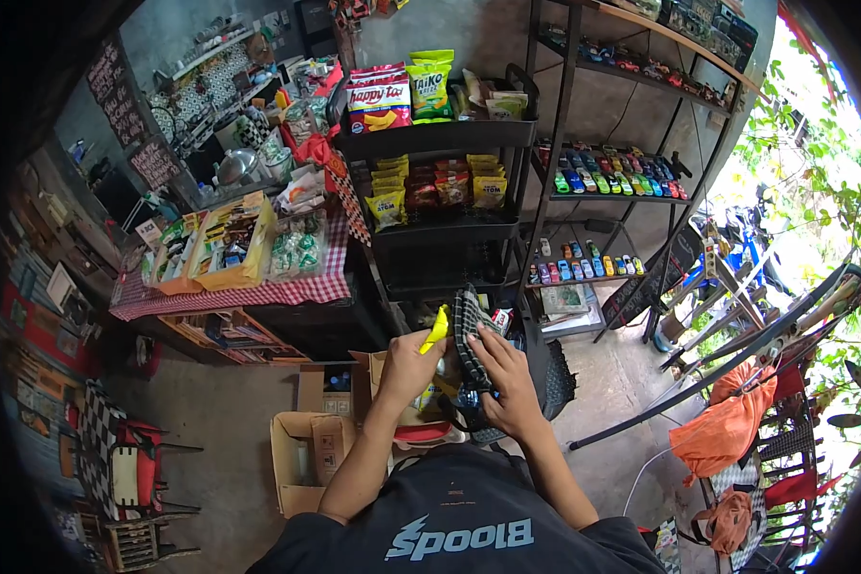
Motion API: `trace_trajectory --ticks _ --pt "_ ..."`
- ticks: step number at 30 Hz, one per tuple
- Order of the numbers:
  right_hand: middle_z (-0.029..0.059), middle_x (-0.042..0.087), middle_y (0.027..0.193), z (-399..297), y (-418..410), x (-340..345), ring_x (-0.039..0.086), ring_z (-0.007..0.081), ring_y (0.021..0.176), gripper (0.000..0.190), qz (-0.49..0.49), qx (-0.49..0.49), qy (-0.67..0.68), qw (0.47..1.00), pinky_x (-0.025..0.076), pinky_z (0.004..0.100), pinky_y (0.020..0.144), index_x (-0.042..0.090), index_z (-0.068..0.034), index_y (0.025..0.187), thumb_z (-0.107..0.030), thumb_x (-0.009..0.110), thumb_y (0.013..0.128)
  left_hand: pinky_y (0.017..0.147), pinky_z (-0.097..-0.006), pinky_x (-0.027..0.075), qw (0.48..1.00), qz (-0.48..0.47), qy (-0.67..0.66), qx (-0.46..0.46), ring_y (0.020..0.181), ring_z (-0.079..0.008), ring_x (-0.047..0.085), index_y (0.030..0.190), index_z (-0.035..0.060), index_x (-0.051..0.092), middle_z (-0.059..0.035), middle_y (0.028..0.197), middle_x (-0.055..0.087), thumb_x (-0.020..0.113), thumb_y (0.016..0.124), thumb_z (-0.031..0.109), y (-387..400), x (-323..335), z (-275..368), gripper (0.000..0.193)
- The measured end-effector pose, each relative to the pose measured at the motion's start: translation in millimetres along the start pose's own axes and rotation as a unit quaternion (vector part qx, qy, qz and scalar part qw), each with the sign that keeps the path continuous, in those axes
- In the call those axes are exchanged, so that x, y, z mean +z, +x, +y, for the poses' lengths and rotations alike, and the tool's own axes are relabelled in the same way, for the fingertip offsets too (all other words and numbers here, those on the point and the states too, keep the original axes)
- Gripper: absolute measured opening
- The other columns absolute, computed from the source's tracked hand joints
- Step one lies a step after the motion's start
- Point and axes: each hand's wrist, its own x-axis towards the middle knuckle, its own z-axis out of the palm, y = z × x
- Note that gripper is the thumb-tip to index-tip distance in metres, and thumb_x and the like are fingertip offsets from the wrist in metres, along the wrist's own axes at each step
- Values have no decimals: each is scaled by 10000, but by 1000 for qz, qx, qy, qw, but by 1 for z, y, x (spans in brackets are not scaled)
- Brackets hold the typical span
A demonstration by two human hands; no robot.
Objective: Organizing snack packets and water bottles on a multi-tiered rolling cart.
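My left hand (410, 366) grips a small yellow snack packet (436, 330), held upright in front of my chest. Close to its right, my right hand (504, 369) lies with its fingers against a dark checked cloth (473, 337); whether it grips the cloth is partly hidden. Beneath both hands, more packets show in part in an open cardboard box. Just ahead stands a black tiered cart (438, 140). Its top tier bears red bags of tortilla chips (379, 100) and green snack bags (430, 86); its middle tier holds rows of small yellow and red packets (389, 208).
To the left is a table with a red checked cloth (237, 300) and a yellow tray of sachets (229, 244). An open cardboard box (305, 455) sits on the floor at lower left. At right, a metal rack (610, 199) holds toy cars, and a black hose (660, 412) curves nearby.
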Motion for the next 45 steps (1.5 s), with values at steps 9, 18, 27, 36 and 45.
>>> trace_trajectory --ticks 9,18,27,36,45 --pt "174 430 1371 14 10 -10 449 344 1211 712 7 14 90 996 321 399 1034 364 -1 1357 44 512 662 722 -295 479 986 -87 22 139 807 -194 644 1004 -36 594 -165 903 659 616 788 16 -11 11 12 223" --pt "201 418 1367 15 -3 2 411 350 1259 736 67 28 131 989 306 401 1057 352 -1 1373 73 503 657 754 -299 468 991 23 -100 81 847 -171 614 1083 -2 517 -144 898 628 637 853 95 -7 24 2 277" --pt "193 396 1362 8 -3 -14 422 349 1209 780 26 31 -7 999 325 409 1014 331 -24 1398 15 542 648 697 -337 477 987 -4 45 156 800 -292 650 992 -11 526 -200 855 617 563 791 -40 -14 27 21 207" --pt "170 471 1297 -3 8 -10 443 329 1178 718 28 18 11 999 314 396 1003 368 -5 1360 -13 516 658 742 -421 466 990 -52 78 102 885 -444 573 992 -20 562 -265 877 597 563 718 -28 -23 43 0 273" --pt "137 381 1413 -8 2 0 328 317 1316 716 -13 -59 -59 996 231 444 1086 412 -125 1369 -48 556 672 832 -286 470 982 25 -184 -41 926 -155 599 1124 -40 538 -108 1035 634 421 791 -148 -25 32 -2 369"
